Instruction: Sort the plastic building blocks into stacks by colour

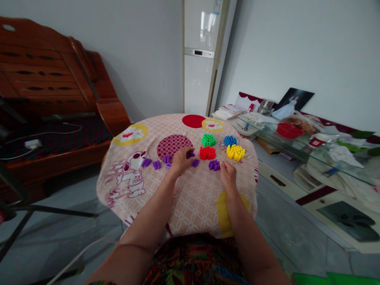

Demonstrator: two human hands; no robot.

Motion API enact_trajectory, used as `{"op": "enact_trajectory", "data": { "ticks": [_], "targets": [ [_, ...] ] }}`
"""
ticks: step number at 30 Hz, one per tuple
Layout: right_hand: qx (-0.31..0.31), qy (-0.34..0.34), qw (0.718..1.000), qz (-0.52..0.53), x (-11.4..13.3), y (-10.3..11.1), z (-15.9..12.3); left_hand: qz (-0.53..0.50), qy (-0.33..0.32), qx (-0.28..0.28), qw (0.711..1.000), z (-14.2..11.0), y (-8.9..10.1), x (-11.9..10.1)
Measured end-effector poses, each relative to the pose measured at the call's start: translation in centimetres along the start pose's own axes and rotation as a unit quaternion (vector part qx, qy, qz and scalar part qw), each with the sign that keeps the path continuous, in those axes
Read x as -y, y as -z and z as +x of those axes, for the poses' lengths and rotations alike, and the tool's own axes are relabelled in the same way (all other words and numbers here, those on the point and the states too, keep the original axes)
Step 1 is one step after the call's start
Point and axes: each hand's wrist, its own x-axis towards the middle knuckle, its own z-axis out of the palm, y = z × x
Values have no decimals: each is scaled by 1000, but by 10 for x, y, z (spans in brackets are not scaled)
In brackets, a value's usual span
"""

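Note:
My left hand (180, 161) reaches over the table with its fingers curled round a small purple plastic piece (190, 153). Just beside it lies another purple piece (195, 162). To its left, several more ribbed purple pieces (156, 164) are scattered on the cloth. My right hand (228, 175) is closed, its fingertips at the right edge of a purple cluster (213, 165) of knobbly pieces. Beyond the hands stand a red cluster (207, 153), a green cluster (208, 139), a blue cluster (230, 140) and a yellow cluster (235, 152).
A patterned cloth (190, 198) covers the round table. On the left is a wooden bench (38, 79) with a white charger (32, 144). A glass-topped cabinet (297, 150) at right carries papers, a red bowl (289, 130) and bags. A tall white appliance (197, 79) stands behind.

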Motion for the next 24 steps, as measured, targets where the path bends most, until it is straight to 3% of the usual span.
{"op": "enact_trajectory", "data": {
  "ticks": [4, 8, 16, 24],
  "targets": [
    [-5, -5, 1000, 0, 1, 0, 0, -131, -39, 56, 989, -2, -33, -14],
    [-6, 2, 1000, -3, 0, 0, 0, -167, -55, 68, 982, -3, -55, -19],
    [-9, 5, 1000, -1, -2, 0, 0, -163, -64, 101, 979, 1, -63, -16],
    [-4, 0, 1000, -5, -2, 0, 1, -70, -85, 95, 989, -1, -66, -19]
  ]
}}
